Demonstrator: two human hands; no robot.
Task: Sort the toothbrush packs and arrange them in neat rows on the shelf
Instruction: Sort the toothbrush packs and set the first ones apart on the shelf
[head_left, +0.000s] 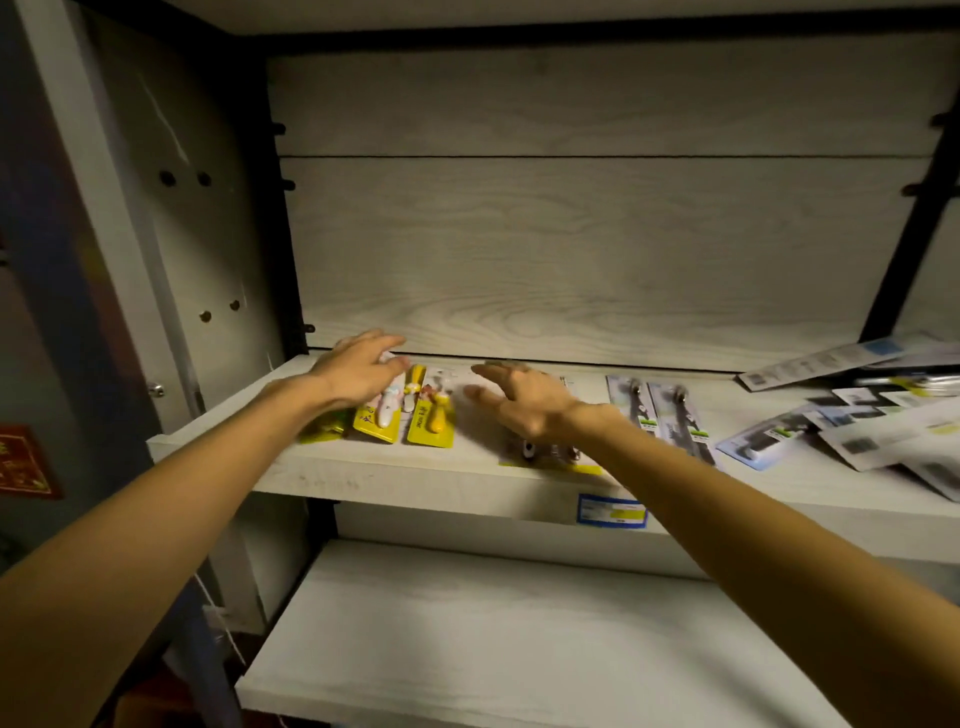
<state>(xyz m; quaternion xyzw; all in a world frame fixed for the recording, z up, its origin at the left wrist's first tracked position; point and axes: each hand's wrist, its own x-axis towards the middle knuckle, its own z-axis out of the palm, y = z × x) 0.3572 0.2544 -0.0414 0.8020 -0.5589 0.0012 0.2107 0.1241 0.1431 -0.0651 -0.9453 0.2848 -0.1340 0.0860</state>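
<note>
Toward the shelf's (467, 480) left end, your left hand (358, 371) hovers spread and empty over the yellow packs (428, 415), long axes front-to-back; your right hand (524, 400), also spread, holds nothing; unsorted packs (872, 426) crowd the right end.

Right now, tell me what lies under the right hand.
The right hand hovers open over a pale pack with a yellow bottom edge lying flat on the shelf. The pack's middle is covered by the hand and wrist, so its contents cannot be made out.

Three yellow toothbrush packs (377, 415), two grey packs (660, 415), two hands (363, 371)
</note>
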